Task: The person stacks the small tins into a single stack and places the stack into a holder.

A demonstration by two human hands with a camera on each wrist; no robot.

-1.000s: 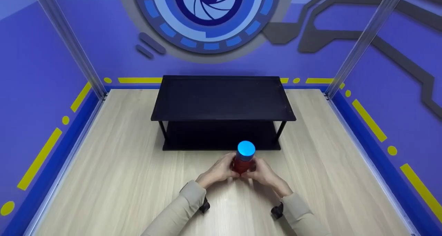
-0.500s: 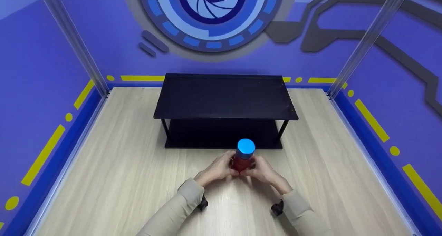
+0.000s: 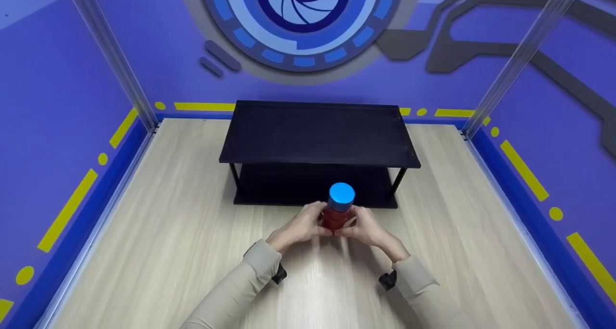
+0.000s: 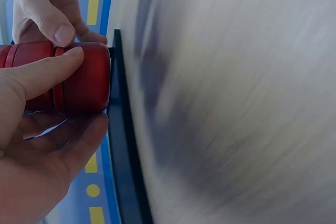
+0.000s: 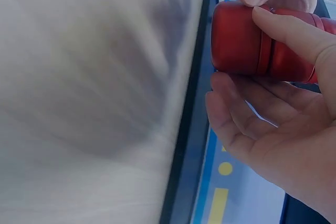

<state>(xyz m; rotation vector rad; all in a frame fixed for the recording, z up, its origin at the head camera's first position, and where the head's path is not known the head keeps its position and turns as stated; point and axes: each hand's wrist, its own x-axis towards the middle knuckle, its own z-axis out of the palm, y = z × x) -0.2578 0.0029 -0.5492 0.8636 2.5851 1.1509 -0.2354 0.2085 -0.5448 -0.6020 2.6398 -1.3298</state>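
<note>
Both hands hold a red bottle (image 3: 335, 219) upright between them, in front of the black rack. Its round lid (image 3: 342, 194) shines blue on top. My left hand (image 3: 301, 224) grips the bottle's left side, thumb lying along the near face. From the right, my right hand (image 3: 368, 227) grips it the same way, and the two thumb tips nearly meet. In the left wrist view the bottle's base (image 4: 92, 80) juts past the fingertips, over the tabletop with its shadows. The right wrist view has the ribbed red body (image 5: 241, 38) across the curled fingers.
A two-tier black rack (image 3: 317, 132) stands at the back of the wooden table (image 3: 178, 213), its lower shelf (image 3: 284, 187) partly covered by the upper one. Blue panels (image 3: 62, 79) with metal corner posts (image 3: 519, 64) enclose the table.
Both hands and the bottle have risen in the head view, toward the rack, and the lid now overlaps the lower shelf more. The head view has shifted slightly.
</note>
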